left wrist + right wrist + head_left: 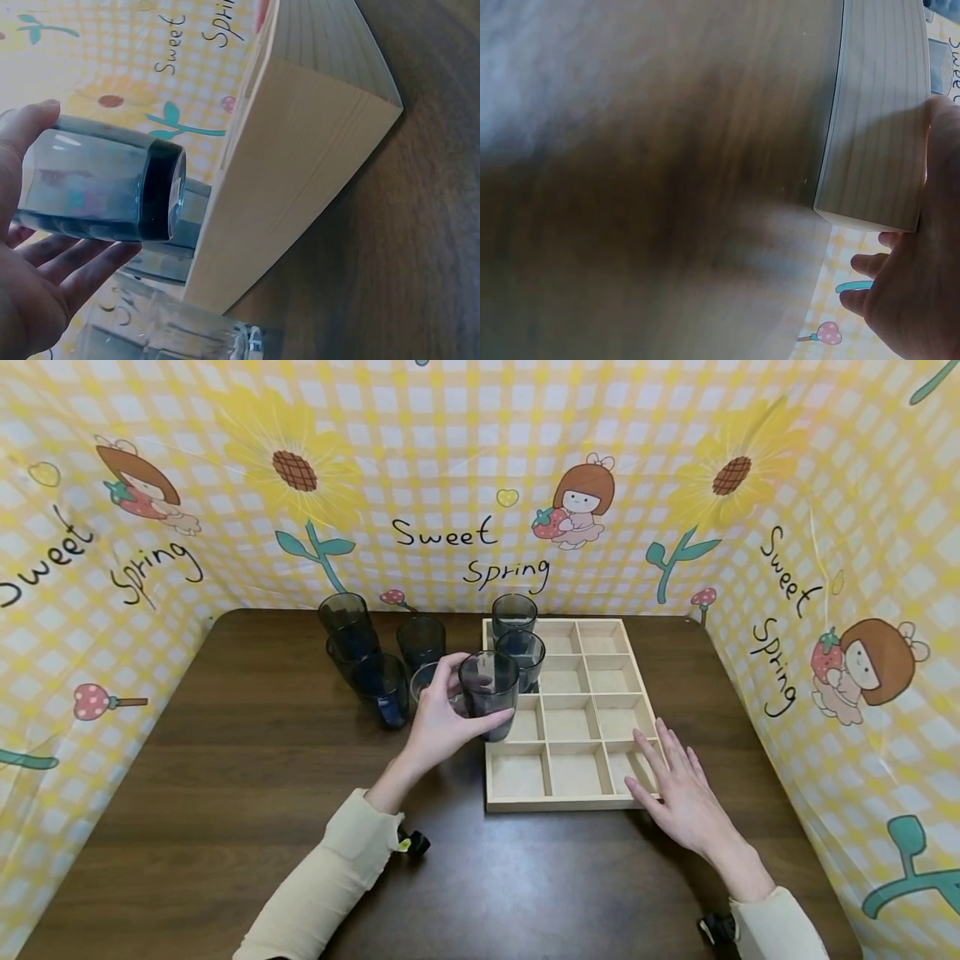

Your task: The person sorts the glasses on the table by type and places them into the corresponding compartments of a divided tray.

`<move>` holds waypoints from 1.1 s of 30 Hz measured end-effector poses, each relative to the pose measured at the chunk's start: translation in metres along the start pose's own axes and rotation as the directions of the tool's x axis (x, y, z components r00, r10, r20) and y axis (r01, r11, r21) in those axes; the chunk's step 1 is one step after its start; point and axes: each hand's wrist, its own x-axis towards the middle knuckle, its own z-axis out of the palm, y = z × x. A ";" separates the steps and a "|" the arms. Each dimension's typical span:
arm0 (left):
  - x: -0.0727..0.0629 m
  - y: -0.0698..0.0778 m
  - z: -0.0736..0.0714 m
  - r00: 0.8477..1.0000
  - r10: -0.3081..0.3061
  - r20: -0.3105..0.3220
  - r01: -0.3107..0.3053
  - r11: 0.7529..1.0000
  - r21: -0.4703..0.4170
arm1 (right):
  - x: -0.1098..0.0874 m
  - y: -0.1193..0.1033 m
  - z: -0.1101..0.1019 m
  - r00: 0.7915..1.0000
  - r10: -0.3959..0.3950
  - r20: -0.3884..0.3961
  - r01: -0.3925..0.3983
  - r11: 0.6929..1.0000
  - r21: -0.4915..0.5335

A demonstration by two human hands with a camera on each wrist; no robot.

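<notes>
Left grip point(441, 717) clasps dark glass point(489, 687) by sides above left edge of tray point(562, 805), presumably freeing base; right grip point(682, 797), unclenched, apparently steadies tray.

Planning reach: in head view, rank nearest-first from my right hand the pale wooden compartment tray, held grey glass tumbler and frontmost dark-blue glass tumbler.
1. Tray, at right hand.
2. Grey tumbler, left.
3. Dark-blue tumbler, farther left.
</notes>
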 end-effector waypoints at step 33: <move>0.001 -0.019 0.050 0.997 0.017 0.077 -0.031 0.983 0.180 | 0.000 -0.001 0.003 0.999 -0.008 -0.037 0.008 1.000 -0.004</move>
